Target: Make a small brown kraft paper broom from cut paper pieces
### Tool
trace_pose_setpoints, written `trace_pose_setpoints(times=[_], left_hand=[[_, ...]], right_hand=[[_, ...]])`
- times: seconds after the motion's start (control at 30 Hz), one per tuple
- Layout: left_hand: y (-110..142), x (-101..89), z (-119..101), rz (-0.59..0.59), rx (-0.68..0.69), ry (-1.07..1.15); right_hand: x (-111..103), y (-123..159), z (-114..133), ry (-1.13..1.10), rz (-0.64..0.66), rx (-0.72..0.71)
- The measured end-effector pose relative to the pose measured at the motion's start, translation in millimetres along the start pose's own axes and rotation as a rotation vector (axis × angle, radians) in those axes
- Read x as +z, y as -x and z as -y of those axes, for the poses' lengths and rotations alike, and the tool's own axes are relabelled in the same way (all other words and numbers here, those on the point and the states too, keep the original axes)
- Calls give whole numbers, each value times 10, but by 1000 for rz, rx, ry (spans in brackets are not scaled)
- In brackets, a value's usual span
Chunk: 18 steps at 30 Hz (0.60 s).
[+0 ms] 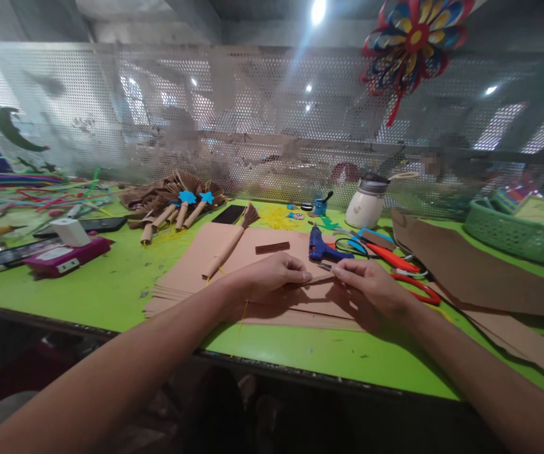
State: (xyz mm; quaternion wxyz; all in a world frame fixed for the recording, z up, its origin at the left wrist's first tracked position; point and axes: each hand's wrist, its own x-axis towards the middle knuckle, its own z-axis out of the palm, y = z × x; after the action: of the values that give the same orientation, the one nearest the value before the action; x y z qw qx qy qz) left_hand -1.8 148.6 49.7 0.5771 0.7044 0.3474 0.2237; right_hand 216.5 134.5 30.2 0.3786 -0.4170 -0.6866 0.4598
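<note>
Between my left hand (276,274) and my right hand (369,284) is a thin folded strip of brown paper (319,279), one end pinched in the fingers of each. Under both hands lies a stack of brown paper sheets (191,265). A short pleated brown paper piece (272,248) rests on the stack just beyond my left hand. To its left lies a rolled paper stick with a fringed end (227,252) and yellow string. A blue glue gun (321,246) sits just past my right hand, and red-handled scissors (418,289) lie beside that hand, partly covered.
Finished paper bundles with blue flowers (186,198) lie at the back left, near a dark phone (229,215). A purple power strip (68,255) is on the left. On the right are a white jug (366,205), large brown sheets (480,271) and a green basket (517,233).
</note>
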Motion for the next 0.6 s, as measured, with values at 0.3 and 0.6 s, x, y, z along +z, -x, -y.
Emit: trace_pose_setpoints(times=[0.3, 0.6], left_hand=[[-25, -6, 20, 78, -9, 178], [-35, 21, -3, 43, -1, 172]], right_hand=[[87, 65, 141, -117, 61, -38], [66, 43, 111, -38, 21, -50]])
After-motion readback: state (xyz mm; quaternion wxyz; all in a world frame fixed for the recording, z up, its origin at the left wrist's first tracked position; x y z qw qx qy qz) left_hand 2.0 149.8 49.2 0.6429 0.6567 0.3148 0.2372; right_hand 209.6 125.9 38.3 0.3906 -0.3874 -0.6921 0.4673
